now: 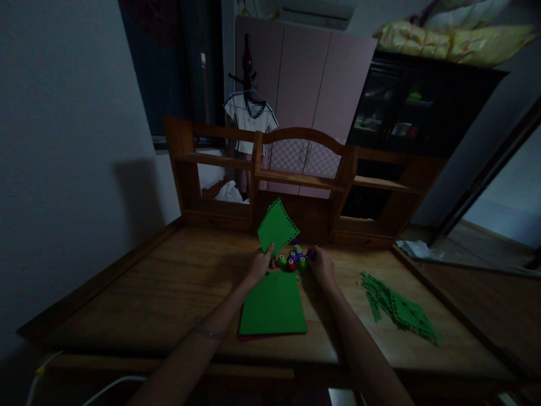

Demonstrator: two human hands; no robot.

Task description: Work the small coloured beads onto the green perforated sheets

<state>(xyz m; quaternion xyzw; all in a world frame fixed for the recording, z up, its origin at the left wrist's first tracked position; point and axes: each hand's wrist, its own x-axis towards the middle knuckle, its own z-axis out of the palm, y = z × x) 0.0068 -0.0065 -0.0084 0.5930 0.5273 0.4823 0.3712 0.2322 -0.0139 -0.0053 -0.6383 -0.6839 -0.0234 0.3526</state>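
The left hand [258, 265] held a green sheet [278, 225] by its lower corner, the grip closed with the thumb laid over the paper's face; the sheet stood tilted up above the table [190, 276], and rows of small holes ran along its edges. A bracelet [208, 331] circled the left wrist. The right hand [323, 266] was to the other side, its grip drawn in around a purple knob [311, 255], with the fingers bent down over it. Between the two hands a cluster of small round knobs [291, 265] in green, purple and red, marked with pale circles, sat close together on the table. Just in front of them, nearer the person, lay a flat green stack [274, 307], with a red edge [251, 338] showing underneath at its near side. Well apart to the right, a loose heap of green strips and punched sheets [395, 309] spread slantwise over the wood, a few scraps beside it. A wooden shelf unit [304, 179] rose along the table's far side. Beyond it stood a pink wardrobe [301, 79] and a dark cabinet [422, 113], and a white shirt [243, 115] hung from a stand in the dim room.
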